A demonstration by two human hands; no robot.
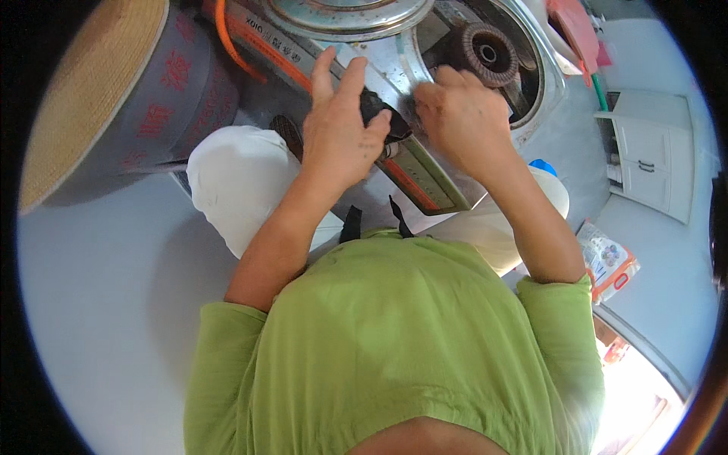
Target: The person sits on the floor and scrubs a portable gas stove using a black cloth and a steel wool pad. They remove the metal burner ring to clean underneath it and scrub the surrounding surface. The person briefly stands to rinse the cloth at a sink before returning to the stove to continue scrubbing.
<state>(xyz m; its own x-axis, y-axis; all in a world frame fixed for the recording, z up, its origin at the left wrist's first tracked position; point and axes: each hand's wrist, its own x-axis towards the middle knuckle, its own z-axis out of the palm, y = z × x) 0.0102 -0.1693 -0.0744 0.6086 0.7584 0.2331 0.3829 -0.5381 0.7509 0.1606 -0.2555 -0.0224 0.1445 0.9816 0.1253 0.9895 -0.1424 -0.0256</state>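
Note:
A two-burner gas stove with a stained metal top lies tilted before my knees. My left hand rests over its front edge with fingers spread. The thumb lies against a black part on the front panel, perhaps a knob; the hand hides much of it. My right hand is a closed fist at the stove top, beside the open burner well. Below its fingers is a blurred dark grey scouring pad, partly hidden. A rusty brown burner head sits in that well.
A metal burner ring covers the other burner. An orange hose runs at the stove's far left. On the left stands a grey drum with red writing, topped by a woven straw lid. A white cabinet and a printed bag are right.

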